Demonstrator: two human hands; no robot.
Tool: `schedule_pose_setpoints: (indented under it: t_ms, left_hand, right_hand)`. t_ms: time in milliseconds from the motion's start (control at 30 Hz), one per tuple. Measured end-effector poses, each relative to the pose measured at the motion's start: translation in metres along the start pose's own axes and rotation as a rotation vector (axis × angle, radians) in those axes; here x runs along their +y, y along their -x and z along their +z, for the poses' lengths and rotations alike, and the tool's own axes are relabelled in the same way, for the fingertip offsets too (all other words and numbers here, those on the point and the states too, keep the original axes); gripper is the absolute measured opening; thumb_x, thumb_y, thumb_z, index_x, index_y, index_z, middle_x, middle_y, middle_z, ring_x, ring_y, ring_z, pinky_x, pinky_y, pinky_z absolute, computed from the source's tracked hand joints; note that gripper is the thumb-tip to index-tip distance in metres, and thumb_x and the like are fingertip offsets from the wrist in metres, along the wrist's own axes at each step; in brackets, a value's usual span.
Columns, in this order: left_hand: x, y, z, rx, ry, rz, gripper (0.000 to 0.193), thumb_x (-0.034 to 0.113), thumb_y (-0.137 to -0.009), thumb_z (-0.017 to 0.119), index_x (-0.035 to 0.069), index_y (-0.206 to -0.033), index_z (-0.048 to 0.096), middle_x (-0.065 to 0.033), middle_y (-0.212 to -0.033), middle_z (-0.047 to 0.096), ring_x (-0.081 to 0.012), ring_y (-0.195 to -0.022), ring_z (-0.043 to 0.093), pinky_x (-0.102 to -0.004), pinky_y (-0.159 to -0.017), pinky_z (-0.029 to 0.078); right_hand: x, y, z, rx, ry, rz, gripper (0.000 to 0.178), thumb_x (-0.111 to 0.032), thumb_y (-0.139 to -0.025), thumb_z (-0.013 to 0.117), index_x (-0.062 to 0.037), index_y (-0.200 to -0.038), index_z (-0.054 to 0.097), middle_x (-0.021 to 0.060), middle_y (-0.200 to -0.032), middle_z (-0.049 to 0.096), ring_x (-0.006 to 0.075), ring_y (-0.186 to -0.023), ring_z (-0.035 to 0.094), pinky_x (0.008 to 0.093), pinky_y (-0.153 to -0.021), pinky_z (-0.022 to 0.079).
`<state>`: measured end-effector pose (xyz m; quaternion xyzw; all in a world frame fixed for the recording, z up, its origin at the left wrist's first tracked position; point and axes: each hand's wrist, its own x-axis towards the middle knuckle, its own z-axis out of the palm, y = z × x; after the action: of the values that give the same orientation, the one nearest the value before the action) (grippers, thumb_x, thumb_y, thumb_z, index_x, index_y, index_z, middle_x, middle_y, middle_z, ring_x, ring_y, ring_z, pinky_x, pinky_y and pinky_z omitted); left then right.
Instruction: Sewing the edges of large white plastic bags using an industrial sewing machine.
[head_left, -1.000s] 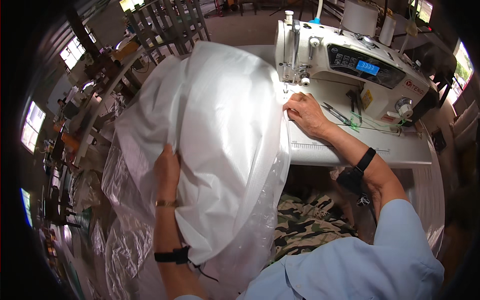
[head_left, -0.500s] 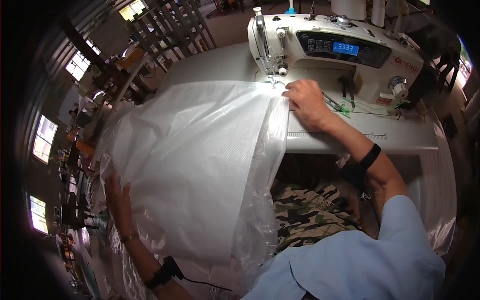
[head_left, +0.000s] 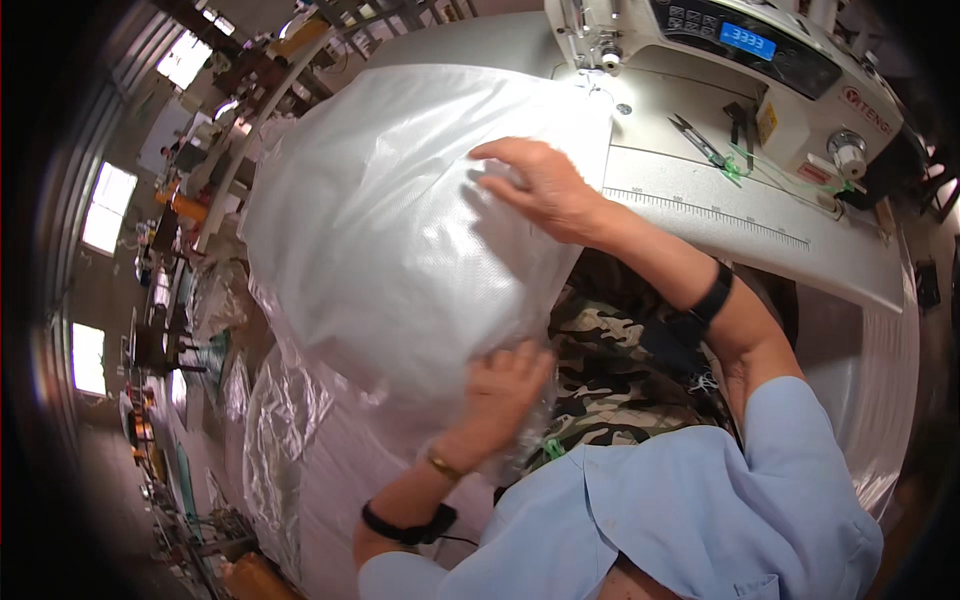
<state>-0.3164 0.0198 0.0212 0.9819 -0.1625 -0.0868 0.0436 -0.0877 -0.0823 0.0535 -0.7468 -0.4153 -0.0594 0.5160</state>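
A white woven plastic sheet [head_left: 350,240], with clear film along its edge, spreads across the sewing machine's table and down toward my lap. Its top right corner lies by the needle area of the white sewing machine [head_left: 610,60]. My right hand [head_left: 545,190] is over the upper part of the sheet, thumb and fingers apart, holding nothing. Nearer my body, my left hand [head_left: 505,390] has its fingers bent over the sheet's near right edge, gripping it. The left fingertips are partly hidden in the film.
Thread snips [head_left: 705,145] with green thread lie on the table right of the needle. A ruler strip [head_left: 710,210] runs along the table's front. Crumpled clear film [head_left: 280,430] hangs at the left. Camouflage cloth [head_left: 620,370] covers my lap.
My right hand has left the needle area and moved left and nearer over the sheet. My left hand has come from the far left edge to the near right edge. The view has shifted.
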Motion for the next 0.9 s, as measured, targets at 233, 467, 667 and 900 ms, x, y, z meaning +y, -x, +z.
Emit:
schedule_pose_setpoints:
  t_ms: [233,467,667,900]
  left_hand:
    - [-0.175,0.103,-0.01,0.052,-0.316,-0.464,0.046,0.003,-0.095,0.044,0.007,-0.141,0.052,-0.0153,-0.148,0.047,-0.0302,-0.139,0.042,-0.0385,-0.118,0.033]
    - [-0.293,0.111,-0.063,0.352,-0.626,-0.512,0.059,0.005,-0.085,0.064,0.015,-0.141,0.049,-0.0166,-0.14,0.054,-0.0342,-0.13,0.05,-0.0477,-0.108,0.041]
    - [-0.326,0.087,-0.097,0.321,-0.588,-0.555,0.061,0.011,-0.079,0.074,0.012,-0.137,0.053,-0.0149,-0.137,0.056,-0.0323,-0.128,0.052,-0.0476,-0.107,0.041]
    - [-0.334,0.081,-0.099,0.32,-0.654,-0.592,0.047,0.009,-0.081,0.071,0.008,-0.126,0.059,-0.0134,-0.13,0.06,-0.0306,-0.126,0.052,-0.0466,-0.107,0.038]
  right_hand:
    - [-0.005,0.123,-0.011,-0.351,0.161,-0.219,0.03,-0.006,-0.082,0.066,-0.0073,-0.112,0.065,0.014,-0.077,0.068,0.0322,-0.072,0.068,0.0395,-0.065,0.055]
    - [0.015,0.146,0.062,-0.766,0.509,-0.118,0.042,-0.008,-0.079,0.065,-0.0017,-0.12,0.06,0.0137,-0.072,0.065,0.0327,-0.067,0.066,0.0429,-0.06,0.05]
    - [-0.036,0.132,0.02,-0.561,0.08,-0.127,0.011,-0.011,-0.082,0.066,-0.0056,-0.091,0.062,0.0153,-0.067,0.061,0.0359,-0.065,0.063,0.0449,-0.059,0.048]
    - [-0.062,0.157,-0.132,-0.331,-0.077,-0.045,0.014,-0.016,-0.079,0.063,-0.01,-0.089,0.07,0.0102,-0.071,0.061,0.0316,-0.059,0.059,0.0398,-0.058,0.047]
